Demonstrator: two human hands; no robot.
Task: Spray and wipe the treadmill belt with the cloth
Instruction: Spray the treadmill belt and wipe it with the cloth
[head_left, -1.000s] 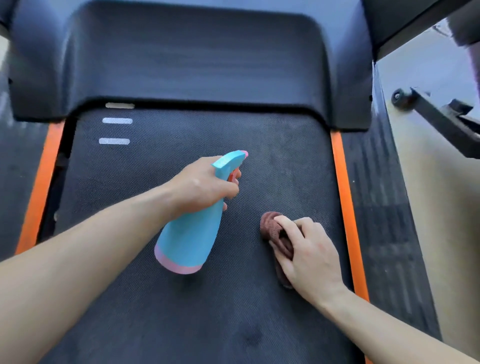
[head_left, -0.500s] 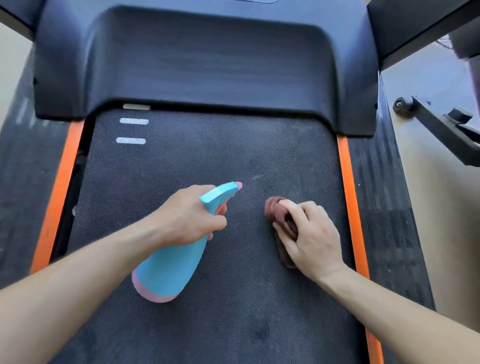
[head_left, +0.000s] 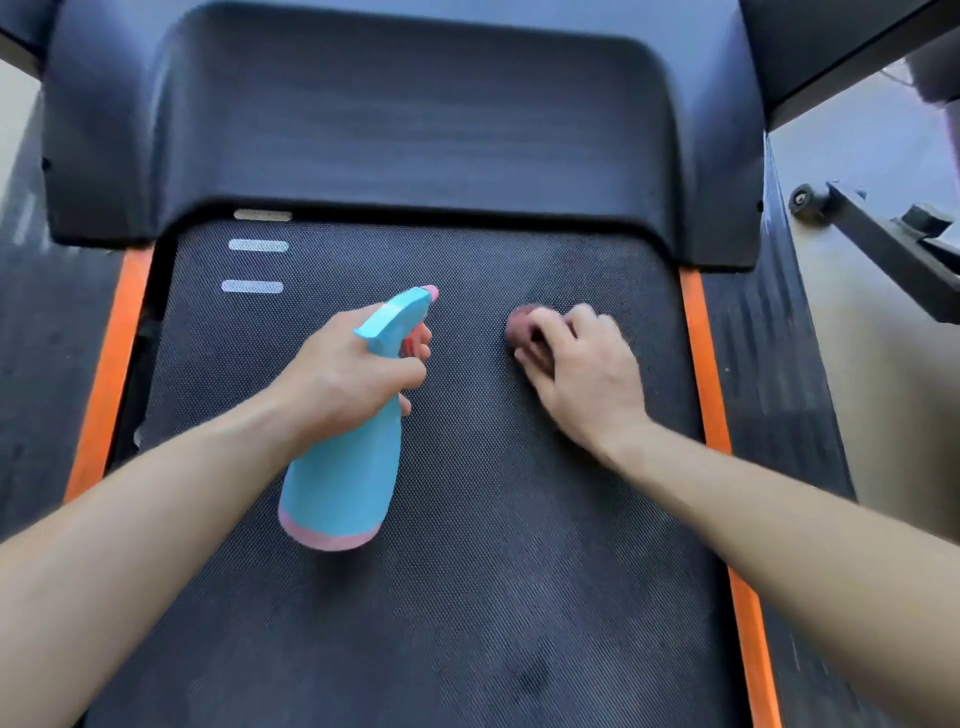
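On one belt (head_left: 467, 597): one bottle (head_left: 345, 467), one cloth (head_left: 521, 325).

The left hand (head_left: 353, 379) grips a blue spray bottle (head_left: 345, 467) above the treadmill belt (head_left: 467, 597); the right hand (head_left: 587, 374) presses a brown cloth (head_left: 519, 325) onto it.

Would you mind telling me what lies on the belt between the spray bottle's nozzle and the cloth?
Nothing: in the head view, only bare treadmill belt separates the spray bottle from the cloth.
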